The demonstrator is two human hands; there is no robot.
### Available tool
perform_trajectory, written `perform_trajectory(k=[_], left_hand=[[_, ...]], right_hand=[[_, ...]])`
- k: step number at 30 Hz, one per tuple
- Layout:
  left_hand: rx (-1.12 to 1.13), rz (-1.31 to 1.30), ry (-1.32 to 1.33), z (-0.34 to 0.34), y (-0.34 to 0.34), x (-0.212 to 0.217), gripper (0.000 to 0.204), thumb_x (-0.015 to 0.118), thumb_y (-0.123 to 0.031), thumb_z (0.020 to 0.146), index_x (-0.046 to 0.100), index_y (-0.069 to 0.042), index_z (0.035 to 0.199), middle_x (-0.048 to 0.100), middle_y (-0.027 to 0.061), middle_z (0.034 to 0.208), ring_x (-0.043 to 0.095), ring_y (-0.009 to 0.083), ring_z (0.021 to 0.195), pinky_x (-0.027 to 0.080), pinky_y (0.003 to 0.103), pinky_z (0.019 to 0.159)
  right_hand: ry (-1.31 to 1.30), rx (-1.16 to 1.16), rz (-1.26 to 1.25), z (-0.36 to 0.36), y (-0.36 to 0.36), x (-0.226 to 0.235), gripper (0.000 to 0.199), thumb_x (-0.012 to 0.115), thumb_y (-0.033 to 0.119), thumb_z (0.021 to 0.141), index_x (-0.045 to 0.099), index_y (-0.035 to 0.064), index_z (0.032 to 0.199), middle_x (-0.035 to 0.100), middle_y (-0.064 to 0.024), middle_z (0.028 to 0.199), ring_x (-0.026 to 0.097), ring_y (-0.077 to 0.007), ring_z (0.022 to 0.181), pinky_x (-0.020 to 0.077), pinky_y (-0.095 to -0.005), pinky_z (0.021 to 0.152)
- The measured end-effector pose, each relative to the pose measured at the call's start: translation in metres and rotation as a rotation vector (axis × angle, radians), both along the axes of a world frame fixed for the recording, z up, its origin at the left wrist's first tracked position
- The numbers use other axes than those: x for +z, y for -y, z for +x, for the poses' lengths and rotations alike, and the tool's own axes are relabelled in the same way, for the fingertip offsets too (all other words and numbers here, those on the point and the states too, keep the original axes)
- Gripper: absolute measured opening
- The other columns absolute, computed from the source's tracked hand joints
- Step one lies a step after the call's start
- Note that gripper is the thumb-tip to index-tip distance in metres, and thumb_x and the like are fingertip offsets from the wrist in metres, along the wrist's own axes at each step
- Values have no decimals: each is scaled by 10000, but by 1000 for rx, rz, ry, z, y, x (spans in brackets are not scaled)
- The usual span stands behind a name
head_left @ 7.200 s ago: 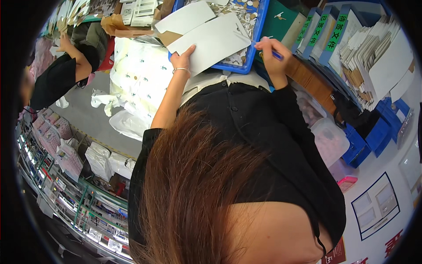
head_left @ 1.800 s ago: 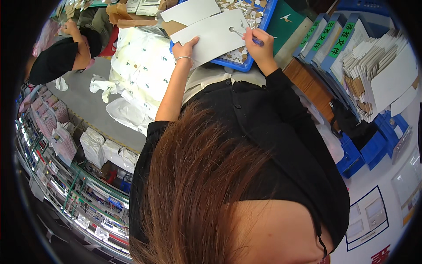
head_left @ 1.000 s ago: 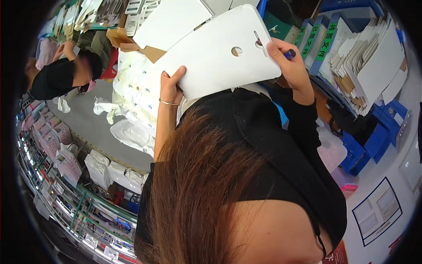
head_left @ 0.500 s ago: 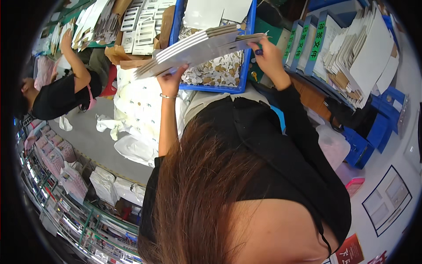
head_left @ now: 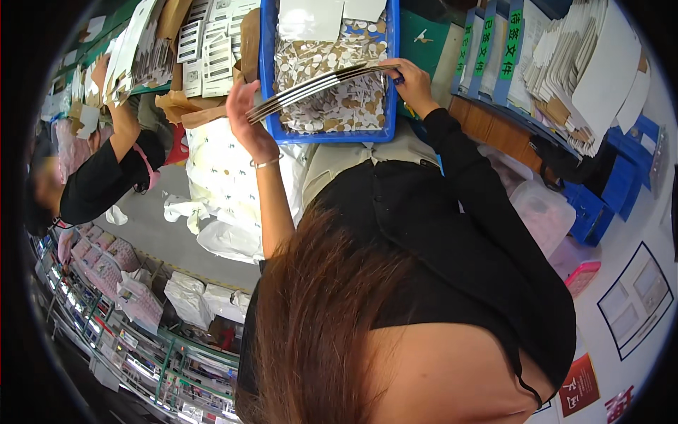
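A thin stack of white-and-brown cardboard sheets (head_left: pixel 318 86) is held edge-up over a blue plastic crate (head_left: pixel 265 63). Its right end is pinched by my right hand (head_left: pixel 413 86), which has a dark ring-like band on a finger. My left hand (head_left: pixel 253 127) is at the stack's left end, fingers stretched upward and the palm side against the edges. Small white and brown cardboard scraps (head_left: pixel 304 60) fill the crate, many of them round or strip-shaped. Larger white sheets (head_left: pixel 311 20) lie at its far end.
Left of the crate, a brown carton (head_left: pixel 173 106) holds printed white cards (head_left: pixel 215 56). Blue file boxes (head_left: pixel 487 42) and a stack of white cardboard (head_left: pixel 565 63) stand right. A co-worker (head_left: pixel 106 169) handles sheets far left. A white plastic sheet (head_left: pixel 226 177) hangs beside my leg.
The stack has tilted edge-up and moved lower, showing more of the scraps. My left hand has shifted left and opened its fingers; my right hand has moved slightly down and left.
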State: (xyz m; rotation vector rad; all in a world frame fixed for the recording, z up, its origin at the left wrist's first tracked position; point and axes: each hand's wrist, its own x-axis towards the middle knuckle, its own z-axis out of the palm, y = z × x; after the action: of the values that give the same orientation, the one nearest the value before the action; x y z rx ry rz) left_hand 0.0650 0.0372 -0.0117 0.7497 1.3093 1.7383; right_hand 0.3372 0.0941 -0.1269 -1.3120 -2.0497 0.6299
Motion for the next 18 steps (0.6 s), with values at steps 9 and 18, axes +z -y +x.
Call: perform_trajectory(k=[9,18], left_hand=[[37,-142,-405,15,-4,-10,302,415,-218,808,611,-9,714,586,75,731,470,131,702,356,216,709],[162,-54,-450,20,-11,-21,339,384,-218,807,589,-7,638,546,54,638,429,127,605,349,220,658]], right_hand=[[-17,4,21,-8,4,32,358,602,18,713,526,151,1036,576,34,922,574,-166,692,434,-271,580],[-146,-35,89,-16,8,8,317,605,53,738,474,84,1025,551,3,923,564,-183,716,427,-269,603]])
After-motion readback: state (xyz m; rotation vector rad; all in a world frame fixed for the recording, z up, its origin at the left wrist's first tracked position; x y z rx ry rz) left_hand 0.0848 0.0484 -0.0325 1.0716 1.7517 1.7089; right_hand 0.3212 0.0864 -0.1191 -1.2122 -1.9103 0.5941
